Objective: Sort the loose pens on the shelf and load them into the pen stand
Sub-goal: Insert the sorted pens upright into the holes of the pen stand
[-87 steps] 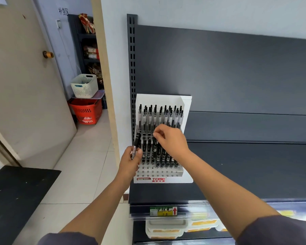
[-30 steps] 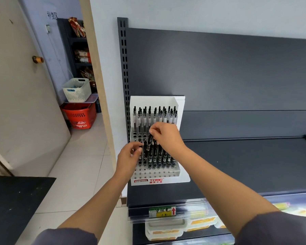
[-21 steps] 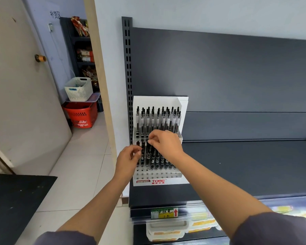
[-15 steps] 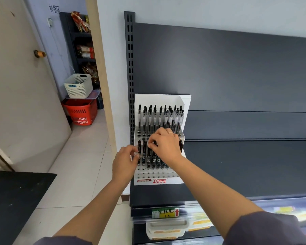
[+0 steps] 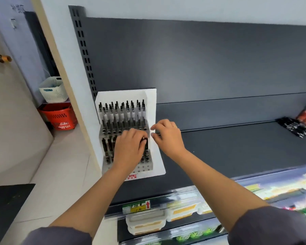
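- Left hand over the lower tier of the pen stand, fingers curled, pinching the top of a dark pen standing near the tier's right edge.
- Right hand just beside the stand's right wall, fingers loosely spread and bent, holding nothing; a ring on one finger.
- Stand at the left end of the dark shelf, against the back panel; upper tier packed with upright pens, lower tier partly filled, front rows of holes bare.
- Loose pens in a dark heap at the far right of the shelf, well apart from the stand; blurred, count impossible to tell.
- Handling, as a guess: light, stiff, smooth plastic barrels, likely to roll or slide on the shelf.
- Best grip probably at mid-barrel for lifting, then near the cap end for steering the tip into a hole.
- Risk: knocking neighbouring pens askew in the tight rows.
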Motion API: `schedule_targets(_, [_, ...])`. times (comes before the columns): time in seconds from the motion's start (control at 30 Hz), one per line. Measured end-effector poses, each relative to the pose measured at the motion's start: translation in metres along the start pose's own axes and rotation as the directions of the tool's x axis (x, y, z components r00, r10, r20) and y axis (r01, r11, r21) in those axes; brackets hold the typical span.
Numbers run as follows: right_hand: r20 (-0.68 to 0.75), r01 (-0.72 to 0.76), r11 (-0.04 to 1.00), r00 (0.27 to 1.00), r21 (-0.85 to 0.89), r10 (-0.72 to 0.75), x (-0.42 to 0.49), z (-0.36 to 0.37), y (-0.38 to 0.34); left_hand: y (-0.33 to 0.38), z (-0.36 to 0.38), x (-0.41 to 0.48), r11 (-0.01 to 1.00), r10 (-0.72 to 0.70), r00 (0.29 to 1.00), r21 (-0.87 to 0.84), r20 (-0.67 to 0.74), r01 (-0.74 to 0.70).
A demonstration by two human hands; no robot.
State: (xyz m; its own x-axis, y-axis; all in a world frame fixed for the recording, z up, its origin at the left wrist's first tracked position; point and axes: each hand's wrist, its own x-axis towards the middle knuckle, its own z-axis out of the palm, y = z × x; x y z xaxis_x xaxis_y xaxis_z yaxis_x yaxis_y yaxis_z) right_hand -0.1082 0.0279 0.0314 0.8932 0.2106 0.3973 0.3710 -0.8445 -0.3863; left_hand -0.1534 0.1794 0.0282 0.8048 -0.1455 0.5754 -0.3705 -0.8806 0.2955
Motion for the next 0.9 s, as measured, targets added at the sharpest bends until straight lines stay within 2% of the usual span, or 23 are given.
schedule_targets(0.17, [0.010, -0.052, 0.996, 0.999, -0.078, 0.053, -0.039, -0.069, 0.098, 0.105, 0.054, 0.028, 0.985, 0.167, 0.979, 0.015, 0.118, -0.169])
schedule_targets(0.5, [-0.029, -0.319, 0.914, 0.946, -0.251, 0.322, -0.133, -0.197, 0.291, 0.310, 0.172, 0.074, 0.939, 0.325, 0.904, -0.210, 0.279, -0.273])
schedule_targets(0.8, [-0.050, -0.523, 0.816, 0.848, -0.247, 0.528, -0.137, -0.245, 0.443, 0.411, 0.284, 0.143, 0.905, 0.393, 0.855, -0.306, 0.340, -0.294])
schedule_targets(0.9, [-0.009, -0.568, 0.779, 0.809, -0.266, 0.587, -0.120, -0.255, 0.496, 0.433, 0.337, 0.175, 0.923, 0.372, 0.792, -0.284, 0.484, -0.260])
